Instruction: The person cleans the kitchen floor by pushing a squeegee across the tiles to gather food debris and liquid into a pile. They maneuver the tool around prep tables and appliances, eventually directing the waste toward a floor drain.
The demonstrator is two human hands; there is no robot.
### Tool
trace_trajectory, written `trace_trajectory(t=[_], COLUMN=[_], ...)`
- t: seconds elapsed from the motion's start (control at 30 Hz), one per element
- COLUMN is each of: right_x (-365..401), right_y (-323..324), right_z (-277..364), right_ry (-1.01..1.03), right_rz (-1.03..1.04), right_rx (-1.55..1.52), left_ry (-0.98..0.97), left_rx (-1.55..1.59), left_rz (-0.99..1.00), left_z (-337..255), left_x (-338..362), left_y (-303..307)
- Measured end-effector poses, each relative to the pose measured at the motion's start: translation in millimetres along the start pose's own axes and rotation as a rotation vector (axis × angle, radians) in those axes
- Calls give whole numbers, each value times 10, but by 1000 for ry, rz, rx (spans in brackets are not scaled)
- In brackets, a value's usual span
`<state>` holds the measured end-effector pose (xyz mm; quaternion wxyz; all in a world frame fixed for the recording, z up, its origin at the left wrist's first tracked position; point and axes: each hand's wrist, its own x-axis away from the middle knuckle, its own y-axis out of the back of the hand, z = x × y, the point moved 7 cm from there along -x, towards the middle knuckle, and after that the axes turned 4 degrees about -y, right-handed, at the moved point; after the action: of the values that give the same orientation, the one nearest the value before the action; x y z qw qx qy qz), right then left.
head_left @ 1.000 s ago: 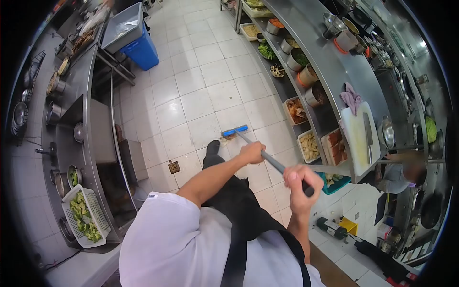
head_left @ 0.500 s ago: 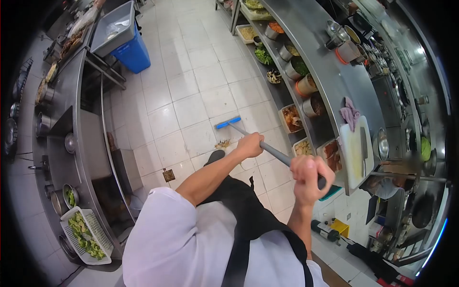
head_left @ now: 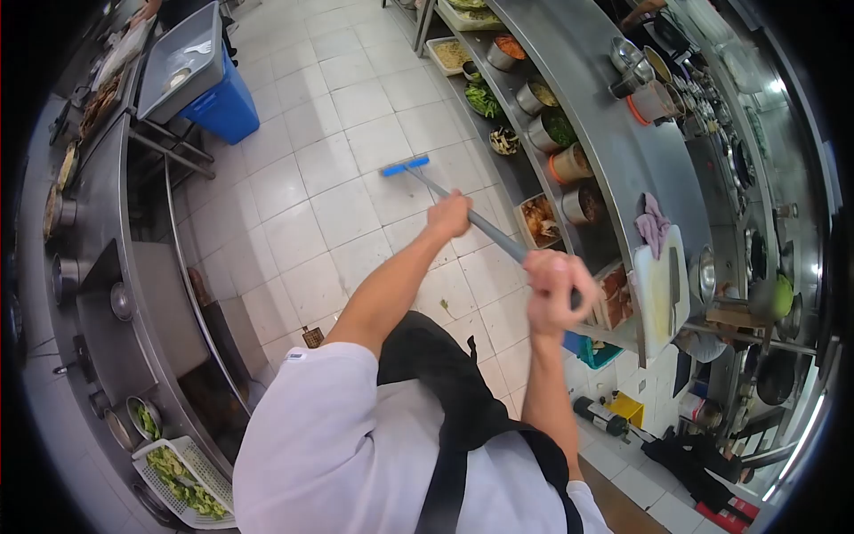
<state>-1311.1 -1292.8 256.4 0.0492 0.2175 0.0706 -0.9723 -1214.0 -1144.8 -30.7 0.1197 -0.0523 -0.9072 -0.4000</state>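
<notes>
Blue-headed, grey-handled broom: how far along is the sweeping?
The white floor tiles ahead look mostly clean. In hand: the broom, gripped by left hand and right hand. Apparently remaining: a small greenish scrap on the tiles, nearer the person than the broom's head.

sink (head_left: 111, 334) left; counter (head_left: 667, 151) right; tool head (head_left: 406, 166) on the floor (head_left: 342, 209) between.

- One view: camera on the person's head.
- Faced forward and down; tiled floor (head_left: 342, 218) ran up the middle.
- Very near, at bottom: white shirt (head_left: 302, 427), black apron (head_left: 436, 383), seen from above.
- Farther: left counter (head_left: 108, 182), right counter (head_left: 614, 98), both curved in the wide view; corners dark.
</notes>
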Motion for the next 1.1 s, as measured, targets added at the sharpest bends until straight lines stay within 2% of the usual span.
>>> trace_trajectory(t=[0.03, 0.1, 0.17, 0.27, 0.33, 0.5, 0.63, 0.67, 0.77, 0.87, 0.93, 1.0, 1.07, 1.1], right_x=[94, 309, 438, 810, 937, 992, 901, 892, 876, 860, 883, 970, 1085, 1095], right_y=[-36, -71, -125, 30, 141, 286, 386, 429, 557, 726, 875, 1059, 1022, 992], right_z=[-233, -676, -628, -307, 67, 857, 1192, 1281, 1421, 1229, 808, 225, -11, -90], right_ry=[15, -45, -82, -194, -236, -232, -218, -186, -91, -3, -10, 27, -21, -46], right_rz=[-45, 16, 17, -11, -18, -61, -116, -149, -223, -260, -382, -440, -443, -437], right_rx=[58, 146, 96, 190, 269, 119, 126, 117, 114, 185, 374, 422, 302, 236], left_ry=[25, 57, 73, -53, -171, -289, -437, -442, -480, -427, -397, -347, -306, -345], left_rx=[-24, -88, -165, -71, 30, 90, -38, -48, 6, 45, -10, 8, -6, -15], left_rz=[-14, 23, 126, 227, 311, 438, 631, 647, 525, 358, 321, 323, 374, 384], left_z=[203, 576, 793, 583, 467, -373, -900, -1025, -1287, -1378, -1362, -1302, -1128, -1108], left_x=[-96, -178, -162, 215, 447, 1336, 1524, 1535, 1381, 919, 552, 394, 369, 410], left_y=[-42, -194, -439, -736, -1204, -1249, -1168, -1122, -1095, -1111, -1196, -1289, -1460, -1467])
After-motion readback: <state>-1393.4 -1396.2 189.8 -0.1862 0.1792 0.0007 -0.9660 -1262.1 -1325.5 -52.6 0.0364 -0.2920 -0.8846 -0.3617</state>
